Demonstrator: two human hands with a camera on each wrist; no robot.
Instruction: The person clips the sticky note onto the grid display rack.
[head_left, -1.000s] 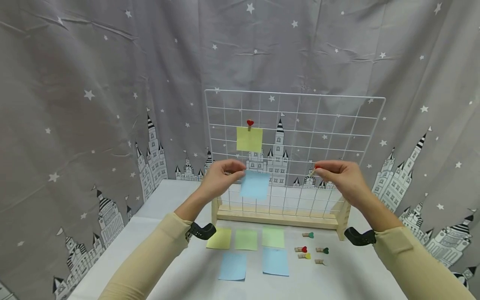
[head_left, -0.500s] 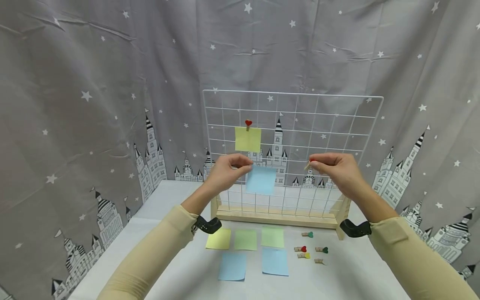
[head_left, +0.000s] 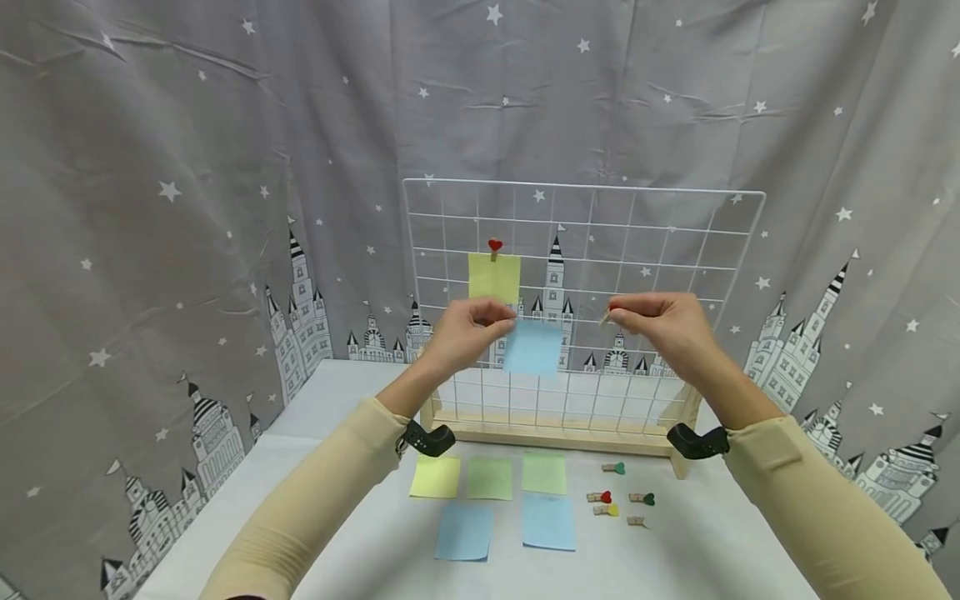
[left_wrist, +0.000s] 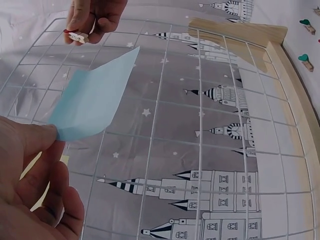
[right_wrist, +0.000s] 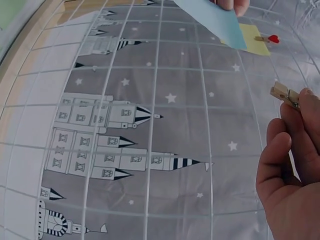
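Observation:
Between thumb and finger my left hand (head_left: 468,337) pinches a blue sticky note (head_left: 534,347) by its upper left corner. The note hangs in front of the white wire grid (head_left: 637,260), slightly curved in the left wrist view. To the right, my right hand (head_left: 667,329) pinches a small wooden clothespin (right_wrist: 285,94) with a red decoration, its jaws pointing left toward the note. A yellow sticky note (head_left: 495,273) hangs on the grid, held by a clothespin with a red heart (head_left: 495,245); my left hand overlaps its lower edge in the head view.
The grid stands in a wooden base (head_left: 555,435) on a white table. Before it lie a yellow note (head_left: 435,477), two green notes (head_left: 490,479) and two blue notes (head_left: 463,532). Several clothespins (head_left: 606,510) lie at the right. A grey curtain (head_left: 225,167) hangs behind.
My left hand has raised the blue note and moved it to the right, toward the grid's middle. My right hand has moved up and left with the clothespin.

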